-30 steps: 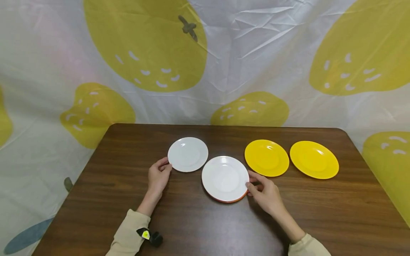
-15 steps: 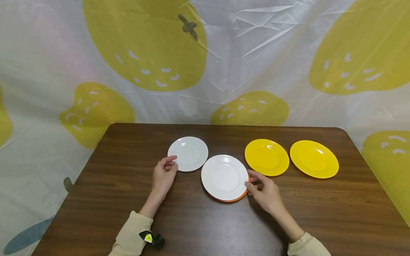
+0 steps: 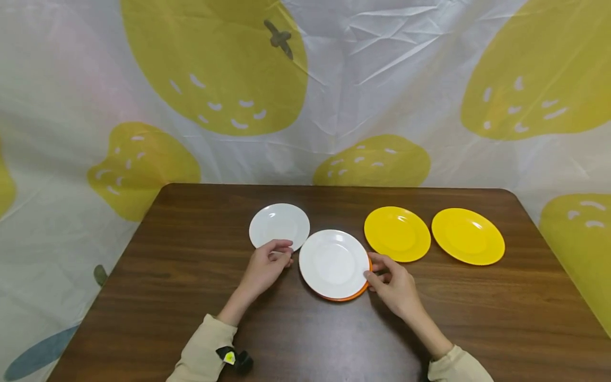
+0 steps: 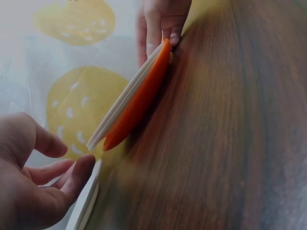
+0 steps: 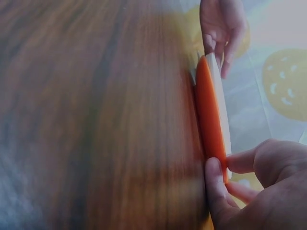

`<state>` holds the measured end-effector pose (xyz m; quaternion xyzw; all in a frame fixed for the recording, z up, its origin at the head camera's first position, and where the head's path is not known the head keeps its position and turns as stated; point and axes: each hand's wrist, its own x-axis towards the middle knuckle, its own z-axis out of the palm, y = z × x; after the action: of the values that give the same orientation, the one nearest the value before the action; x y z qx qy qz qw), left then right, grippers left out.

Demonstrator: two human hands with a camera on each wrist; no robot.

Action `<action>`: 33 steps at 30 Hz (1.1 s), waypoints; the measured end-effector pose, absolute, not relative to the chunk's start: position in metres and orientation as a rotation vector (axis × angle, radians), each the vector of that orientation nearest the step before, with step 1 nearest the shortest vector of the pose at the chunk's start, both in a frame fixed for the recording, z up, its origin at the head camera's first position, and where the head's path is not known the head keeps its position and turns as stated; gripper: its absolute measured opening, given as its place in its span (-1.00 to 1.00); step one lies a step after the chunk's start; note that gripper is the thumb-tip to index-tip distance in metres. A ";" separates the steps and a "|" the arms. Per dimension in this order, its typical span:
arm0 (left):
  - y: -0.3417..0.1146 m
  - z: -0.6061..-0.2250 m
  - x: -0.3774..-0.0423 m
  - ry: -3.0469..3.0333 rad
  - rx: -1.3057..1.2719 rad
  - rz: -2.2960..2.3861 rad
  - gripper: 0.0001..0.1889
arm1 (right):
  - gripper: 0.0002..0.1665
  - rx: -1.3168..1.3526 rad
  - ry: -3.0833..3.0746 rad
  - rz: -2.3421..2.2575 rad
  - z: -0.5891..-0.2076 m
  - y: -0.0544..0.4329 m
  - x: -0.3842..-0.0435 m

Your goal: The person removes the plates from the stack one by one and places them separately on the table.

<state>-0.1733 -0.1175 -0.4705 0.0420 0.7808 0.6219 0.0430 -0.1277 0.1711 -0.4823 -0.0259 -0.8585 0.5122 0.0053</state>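
In the head view, a white plate (image 3: 333,263) lies on top of an orange plate (image 3: 347,299), whose rim shows along the lower right. My right hand (image 3: 393,284) pinches the right edge of this pair; in the right wrist view its thumb and fingers are on either side of the orange rim (image 5: 211,112). My left hand (image 3: 268,268) hovers between the pair and a second white plate (image 3: 277,225) at the back left, partly covering that plate's near edge. Its fingers are loosely bent, with a gap to the thumb and nothing between them.
Two yellow plates (image 3: 397,234) lie side by side at the back right of the brown wooden table (image 3: 191,244). Behind the table hangs a pale cloth (image 3: 334,95) with large yellow fruit prints.
My left hand has left the back-left white plate's edge and moved right toward the stacked pair. The top white plate has shifted slightly left, baring more orange rim. My right hand stays put.
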 end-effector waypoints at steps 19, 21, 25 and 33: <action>-0.104 -0.476 -0.168 2.613 0.243 1.652 -0.72 | -0.52 -0.066 -2.656 1.641 -0.484 0.171 -0.129; -0.104 -0.477 -0.168 2.624 0.241 1.649 -0.72 | -0.52 -0.067 -2.656 1.638 -0.484 0.171 -0.129; -0.102 -0.477 -0.168 2.623 0.223 1.661 -0.70 | -0.52 -0.066 -2.656 1.629 -0.484 0.172 -0.129; -0.098 -0.477 -0.168 2.629 0.171 1.674 -0.65 | -0.52 -0.071 -2.648 1.633 -0.485 0.171 -0.129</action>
<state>-0.1678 -0.0984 -0.4773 0.0546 0.8422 0.5363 0.0101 -0.1292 0.1711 -0.4849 -0.0228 -0.8509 0.5247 0.0150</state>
